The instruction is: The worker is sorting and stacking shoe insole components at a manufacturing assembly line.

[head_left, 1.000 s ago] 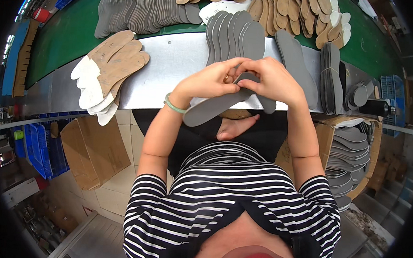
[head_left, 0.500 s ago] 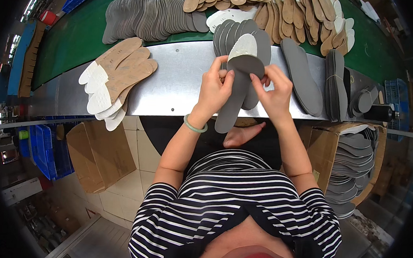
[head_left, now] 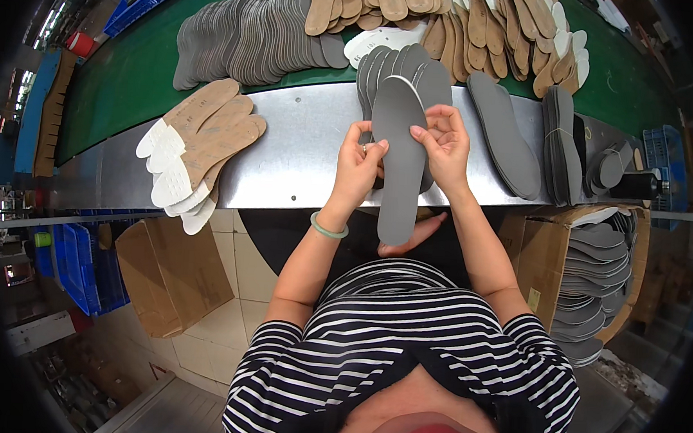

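A grey insole point(head_left: 401, 168) is extending past the near edge of a metal worktop point(head_left: 287, 151), the left hand point(head_left: 358, 168) and right hand point(head_left: 447, 150) pinching its opposite sides, thumbs showing, some fingertips hiding behind it. Fanned grey insoles point(head_left: 441, 82) are lying mid-worktop; brown-and-white insoles point(head_left: 197, 142) are overhanging the worktop's left near edge. A carton point(head_left: 538, 262) is standing below its right part, a green surface point(head_left: 125, 99) running beyond.

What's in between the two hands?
In the head view, a gray insole is between the left hand and the right hand, both holding it, with a fanned gray stack behind.
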Available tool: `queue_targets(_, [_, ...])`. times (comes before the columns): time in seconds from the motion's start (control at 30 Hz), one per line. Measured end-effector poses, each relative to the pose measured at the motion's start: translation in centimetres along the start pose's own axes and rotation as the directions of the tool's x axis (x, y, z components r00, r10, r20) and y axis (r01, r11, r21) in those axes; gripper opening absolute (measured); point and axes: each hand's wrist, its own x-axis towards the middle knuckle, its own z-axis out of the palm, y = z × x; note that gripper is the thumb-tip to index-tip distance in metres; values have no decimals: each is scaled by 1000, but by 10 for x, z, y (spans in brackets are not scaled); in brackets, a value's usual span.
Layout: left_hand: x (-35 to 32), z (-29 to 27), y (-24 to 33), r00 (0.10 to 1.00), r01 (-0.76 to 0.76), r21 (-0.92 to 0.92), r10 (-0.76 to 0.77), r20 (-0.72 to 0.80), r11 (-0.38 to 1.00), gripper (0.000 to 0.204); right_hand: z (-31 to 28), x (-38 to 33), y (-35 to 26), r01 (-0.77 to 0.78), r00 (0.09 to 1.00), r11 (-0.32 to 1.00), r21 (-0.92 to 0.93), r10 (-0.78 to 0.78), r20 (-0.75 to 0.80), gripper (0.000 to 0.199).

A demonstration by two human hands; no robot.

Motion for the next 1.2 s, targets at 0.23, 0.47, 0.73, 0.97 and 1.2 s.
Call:
queue_targets(0.23, [28,-6,6,916,-401,225,393,82,888,28,-11,-2,0,-149,966,987,-52,157,205,29])
queue_targets(0.47, [42,-26,19,995,-98,115,96,17,989,34,-22,17,-2,-125,988,974,-189,141,70,26])
queue_targets(0.73, [55,-62,-21,969,-74,470,174,-173,879,73,-53,49,23,-84,989,486,-870,-64,-131,62])
queue_targets(0.97, [82,-5,-13,981,-177,638,187,53,749,96,-15,-7,66,45,950,656,-754,-262,-172,51])
queue_targets(1.2, [101,18,-34,973,-203,680,220,63,704,80,-29,4,44,12,983,998,-61,-23,-183,80])
